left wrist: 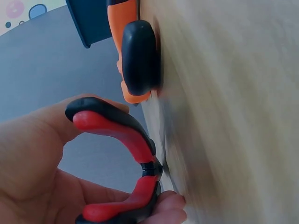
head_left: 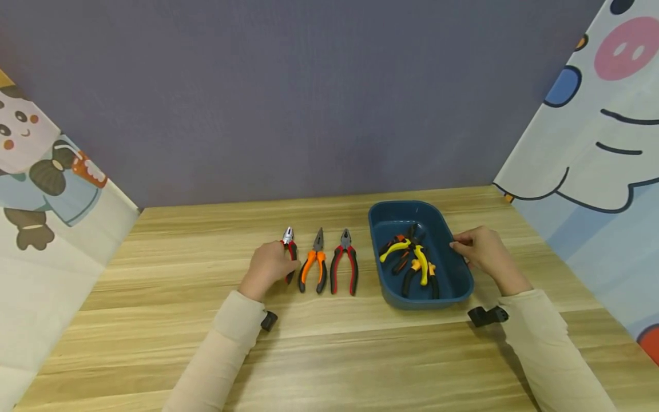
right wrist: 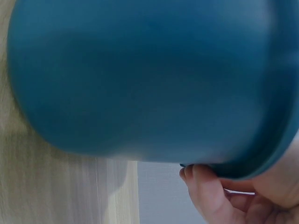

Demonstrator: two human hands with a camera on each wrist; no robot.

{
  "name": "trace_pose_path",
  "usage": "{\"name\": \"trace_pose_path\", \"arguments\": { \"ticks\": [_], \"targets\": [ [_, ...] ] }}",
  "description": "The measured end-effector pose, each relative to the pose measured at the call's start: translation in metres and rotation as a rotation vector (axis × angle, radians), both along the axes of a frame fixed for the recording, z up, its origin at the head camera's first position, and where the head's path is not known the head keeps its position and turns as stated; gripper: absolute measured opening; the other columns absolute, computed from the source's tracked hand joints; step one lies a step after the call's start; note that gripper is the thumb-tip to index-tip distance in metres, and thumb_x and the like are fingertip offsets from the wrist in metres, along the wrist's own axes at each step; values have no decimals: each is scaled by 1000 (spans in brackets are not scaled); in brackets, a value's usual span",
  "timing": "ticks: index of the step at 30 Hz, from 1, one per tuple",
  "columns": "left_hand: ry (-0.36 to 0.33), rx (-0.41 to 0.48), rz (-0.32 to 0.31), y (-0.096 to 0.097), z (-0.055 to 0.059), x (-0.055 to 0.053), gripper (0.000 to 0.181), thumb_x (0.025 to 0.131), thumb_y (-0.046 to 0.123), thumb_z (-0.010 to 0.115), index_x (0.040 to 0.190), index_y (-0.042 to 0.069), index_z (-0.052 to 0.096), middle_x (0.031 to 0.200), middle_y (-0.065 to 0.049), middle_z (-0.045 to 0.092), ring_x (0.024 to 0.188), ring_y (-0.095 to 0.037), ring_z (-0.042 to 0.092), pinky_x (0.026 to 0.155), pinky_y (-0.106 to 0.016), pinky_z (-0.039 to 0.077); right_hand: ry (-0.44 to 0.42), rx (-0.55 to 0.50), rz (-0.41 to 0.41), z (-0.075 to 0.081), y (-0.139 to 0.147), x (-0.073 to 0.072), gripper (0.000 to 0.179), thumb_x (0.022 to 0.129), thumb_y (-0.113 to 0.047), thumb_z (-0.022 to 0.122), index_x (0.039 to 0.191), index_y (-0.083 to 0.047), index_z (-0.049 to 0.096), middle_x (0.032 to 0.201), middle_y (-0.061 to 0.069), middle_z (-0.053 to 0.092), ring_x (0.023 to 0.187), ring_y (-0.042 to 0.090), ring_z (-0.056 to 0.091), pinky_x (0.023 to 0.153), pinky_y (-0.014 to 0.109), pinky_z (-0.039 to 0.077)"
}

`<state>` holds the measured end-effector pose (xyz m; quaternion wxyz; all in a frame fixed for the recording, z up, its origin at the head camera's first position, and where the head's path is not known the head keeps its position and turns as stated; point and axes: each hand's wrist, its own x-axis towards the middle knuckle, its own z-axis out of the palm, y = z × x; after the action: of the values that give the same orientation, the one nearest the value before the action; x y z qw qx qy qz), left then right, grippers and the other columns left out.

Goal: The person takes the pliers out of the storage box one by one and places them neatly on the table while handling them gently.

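Note:
At the left of a row on the table, my left hand grips a pair of pliers with red-and-black handles and a silver head. The left wrist view shows the fingers and thumb around its spread handles. Just right of it lie long-nose pliers with orange-and-black handles, then another pair of red-and-black pliers. My right hand pinches the right rim of a blue plastic bin. In the right wrist view, fingertips are under the bin's rim.
Inside the bin lie several tools, among them yellow-handled pliers and pliers with black-and-orange handles, partly overlapping. The wood-grain table meets a grey backdrop at the back. Cartoon-printed sheets flank both sides.

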<state>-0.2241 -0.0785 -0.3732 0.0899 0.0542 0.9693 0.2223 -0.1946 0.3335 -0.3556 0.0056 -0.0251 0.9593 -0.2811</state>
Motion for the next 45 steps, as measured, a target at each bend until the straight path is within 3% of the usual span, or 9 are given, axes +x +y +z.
{"name": "trace_pose_path", "arguments": {
  "ticks": [9, 17, 22, 30, 38, 45],
  "targets": [
    [-14, -87, 18, 4, 1, -1, 43, 79, 28, 74, 52, 11, 45, 57, -1, 44, 49, -14, 42, 45, -23, 32, -5, -6, 3, -1, 1, 1, 33, 92, -9, 59, 113, 16, 59, 97, 31, 65, 49, 17, 61, 47, 29, 51],
    [-31, -127, 37, 6, 0, -2, 37, 77, 31, 77, 64, 6, 52, 70, -6, 51, 60, -18, 48, 50, -26, 37, 7, -4, -1, -1, 0, 1, 31, 91, -7, 59, 112, 16, 60, 95, 30, 65, 48, 19, 60, 47, 28, 50],
    [-23, -134, 31, 8, 0, -2, 37, 77, 31, 78, 70, 4, 53, 75, -8, 52, 61, -19, 49, 51, -27, 39, 11, 0, 1, -1, 1, 1, 31, 91, -8, 59, 112, 15, 60, 97, 31, 65, 48, 16, 60, 47, 29, 50],
    [-21, -153, 34, 8, -3, -2, 39, 77, 33, 77, 65, 6, 52, 76, -8, 52, 62, -19, 48, 49, -27, 38, 12, -2, 4, -2, 2, 0, 31, 91, -7, 58, 113, 16, 60, 97, 31, 65, 48, 19, 60, 47, 29, 50],
    [-30, -193, 18, 9, -2, -1, 39, 78, 36, 75, 66, 5, 54, 91, -16, 56, 71, -22, 50, 52, -30, 42, 5, -2, 3, -2, 1, 0, 32, 91, -8, 59, 113, 15, 60, 96, 31, 65, 48, 19, 60, 47, 29, 50],
    [-40, -184, 20, 7, -1, 0, 37, 80, 36, 73, 65, 6, 56, 93, -17, 56, 70, -23, 51, 50, -29, 42, 9, 14, 5, -2, 2, 0, 32, 91, -7, 58, 114, 15, 59, 96, 30, 65, 47, 20, 60, 47, 29, 50]
  ]
}}
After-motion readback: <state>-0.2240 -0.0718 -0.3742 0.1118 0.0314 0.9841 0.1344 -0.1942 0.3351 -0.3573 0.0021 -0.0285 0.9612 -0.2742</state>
